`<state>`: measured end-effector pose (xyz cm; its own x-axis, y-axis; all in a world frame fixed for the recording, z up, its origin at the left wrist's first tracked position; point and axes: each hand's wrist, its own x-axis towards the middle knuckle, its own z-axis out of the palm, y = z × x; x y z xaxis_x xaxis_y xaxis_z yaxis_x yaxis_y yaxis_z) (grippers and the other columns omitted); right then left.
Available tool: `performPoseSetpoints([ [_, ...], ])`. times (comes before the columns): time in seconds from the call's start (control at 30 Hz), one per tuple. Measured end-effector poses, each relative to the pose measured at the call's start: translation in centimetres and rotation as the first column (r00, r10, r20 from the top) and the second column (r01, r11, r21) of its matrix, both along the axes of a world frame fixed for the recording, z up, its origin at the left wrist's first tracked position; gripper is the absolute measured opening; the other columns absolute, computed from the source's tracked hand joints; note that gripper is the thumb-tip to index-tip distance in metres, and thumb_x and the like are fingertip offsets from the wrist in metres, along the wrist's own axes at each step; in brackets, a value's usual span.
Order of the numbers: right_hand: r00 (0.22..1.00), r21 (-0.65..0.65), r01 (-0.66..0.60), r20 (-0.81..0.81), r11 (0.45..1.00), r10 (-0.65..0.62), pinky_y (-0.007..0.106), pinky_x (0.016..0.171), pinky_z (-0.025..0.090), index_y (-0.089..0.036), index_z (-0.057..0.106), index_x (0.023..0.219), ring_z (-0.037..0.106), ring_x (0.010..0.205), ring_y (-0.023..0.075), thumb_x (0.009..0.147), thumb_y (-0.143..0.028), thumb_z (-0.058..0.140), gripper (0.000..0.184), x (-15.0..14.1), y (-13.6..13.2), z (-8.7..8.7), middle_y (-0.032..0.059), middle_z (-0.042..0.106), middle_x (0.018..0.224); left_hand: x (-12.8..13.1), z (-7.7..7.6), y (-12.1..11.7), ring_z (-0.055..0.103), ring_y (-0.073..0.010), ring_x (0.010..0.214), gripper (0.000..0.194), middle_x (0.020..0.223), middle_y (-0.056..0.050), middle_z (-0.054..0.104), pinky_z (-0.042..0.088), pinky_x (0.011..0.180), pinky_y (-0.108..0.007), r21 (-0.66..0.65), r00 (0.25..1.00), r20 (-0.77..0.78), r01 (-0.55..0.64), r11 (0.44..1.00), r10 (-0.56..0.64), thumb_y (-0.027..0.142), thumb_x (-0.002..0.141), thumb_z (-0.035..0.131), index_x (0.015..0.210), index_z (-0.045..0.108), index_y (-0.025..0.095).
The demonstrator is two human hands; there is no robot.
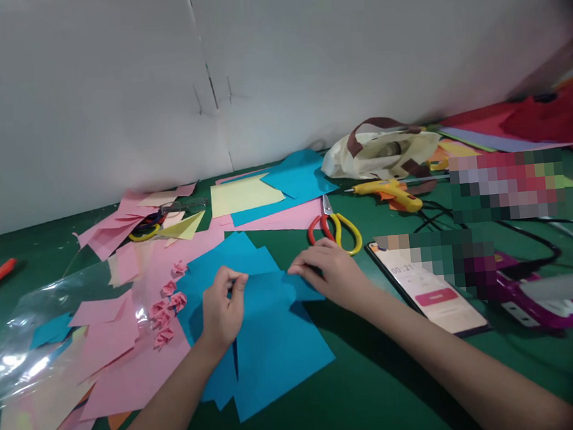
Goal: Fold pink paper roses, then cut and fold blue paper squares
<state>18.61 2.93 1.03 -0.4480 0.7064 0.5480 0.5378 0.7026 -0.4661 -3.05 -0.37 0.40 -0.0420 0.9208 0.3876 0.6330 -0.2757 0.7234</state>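
Blue paper sheet (268,293), one, sits mid-frame with its far edge stretched between two bare hands. The left hand (224,307) has it in a narrow pinch, thumb against curled fingers; the right hand (324,272) pinches the other end just as narrowly. From where I stand, I can't tell quite where this sheet ends and the blue ones beneath it begin.

If the hands tug unevenly, I'd expect the thin paper to crinkle or tear between the pinches. The loose blue sheets (229,250) underneath might slip too, should a wrist drag on them. The right forearm passes near the one phone (438,289), so a careless elbow could nudge it.

Counting outward: at least five folded pink paper pieces (178,301) left of centre, and one pair of scissors (334,221) with red and yellow handles just beyond the right hand. One clear plastic sheet (18,359) lies at lower left over paper scraps too jumbled to count. Toward the upper right are one yellow glue gun (389,189) and one cream tote bag (342,163). Everything rests on one green tabletop (382,387).
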Motion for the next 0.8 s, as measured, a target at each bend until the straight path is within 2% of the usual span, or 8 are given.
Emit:
performPoseSetpoints([
  [0.17, 0.996, -0.043, 0.079, -0.04, 0.996, -0.081, 0.032, 0.072, 0.037, -0.019, 0.059, 0.078, 0.058, 0.073, 0.0168, 0.09, -0.025, 0.05, 0.016, 0.4, 0.4, 0.4, 0.0033, 0.068, 0.077, 0.0, 0.3, 0.2, 0.046, -0.0106, 0.052, 0.025, 0.056, 0.005, 0.047, 0.037, 0.051, -0.021, 0.007, 0.999, 0.035, 0.006, 1.0, -0.007, 0.036, 0.087, 0.046, 0.068, 0.05, 0.02],
  [0.4, 0.999, -0.026, 0.022, 0.037, 0.999, -0.021, 0.034, 0.079, 0.035, -0.02, 0.058, 0.08, 0.06, 0.075, 0.0156, 0.088, -0.02, 0.051, 0.01, -1.3, -0.6, 0.1, 0.002, 0.07, 0.082, 0.4, 0.5, 0.0, 0.062, -0.0145, 0.072, 0.017, 0.077, 0.001, 0.067, 0.046, 0.066, -0.023, -0.072, 0.988, -0.014, 0.152, 0.986, -0.154, 0.033, 0.085, 0.055, 0.074, 0.061, 0.021],
  [0.53, 0.997, 0.01, -0.026, 0.068, 1.0, 0.025, 0.036, 0.085, 0.032, -0.02, 0.061, 0.083, 0.062, 0.075, 0.0145, 0.089, -0.021, 0.05, 0.012, -2.1, -1.2, 0.0, 0.0014, 0.071, 0.081, 0.6, 0.6, -0.1, 0.062, -0.015, 0.07, 0.019, 0.073, 0.0, 0.067, 0.047, 0.068, -0.025, -0.026, 0.979, -0.065, 0.19, 0.981, -0.192, 0.034, 0.085, 0.056, 0.072, 0.061, 0.022],
  [0.67, 0.998, -0.008, -0.036, 0.058, 0.999, 0.036, 0.035, 0.083, 0.032, -0.019, 0.062, 0.086, 0.062, 0.076, 0.0145, 0.09, -0.028, 0.052, 0.014, -1.9, -1.0, -0.1, 0.0021, 0.071, 0.083, 0.5, 0.6, 0.0, 0.061, -0.015, 0.07, 0.018, 0.074, -0.001, 0.066, 0.048, 0.067, -0.026, 0.048, 0.978, -0.019, 0.207, 0.977, -0.206, 0.036, 0.083, 0.058, 0.072, 0.06, 0.021],
  [0.73, 0.998, -0.02, -0.031, 0.052, 0.999, 0.032, 0.034, 0.082, 0.032, -0.019, 0.063, 0.086, 0.061, 0.077, 0.0143, 0.09, -0.027, 0.051, 0.015, -1.6, -0.8, -0.2, 0.0021, 0.071, 0.083, 0.3, 0.5, 0.1, 0.06, -0.0153, 0.071, 0.018, 0.078, -0.003, 0.066, 0.049, 0.066, -0.027, 0.017, 0.979, 0.009, 0.203, 0.979, -0.204, 0.038, 0.081, 0.06, 0.077, 0.061, 0.021],
  [0.8, 0.997, -0.041, -0.028, 0.066, 0.999, 0.031, 0.034, 0.082, 0.032, -0.019, 0.064, 0.085, 0.06, 0.079, 0.0146, 0.091, -0.027, 0.051, 0.016, -1.4, -0.7, -0.2, 0.0022, 0.07, 0.083, 0.3, 0.5, 0.2, 0.061, -0.0165, 0.074, 0.022, 0.084, -0.004, 0.066, 0.049, 0.067, -0.029, -0.074, 0.975, 0.0, 0.223, 0.972, -0.224, 0.042, 0.078, 0.063, 0.086, 0.062, 0.021],
])
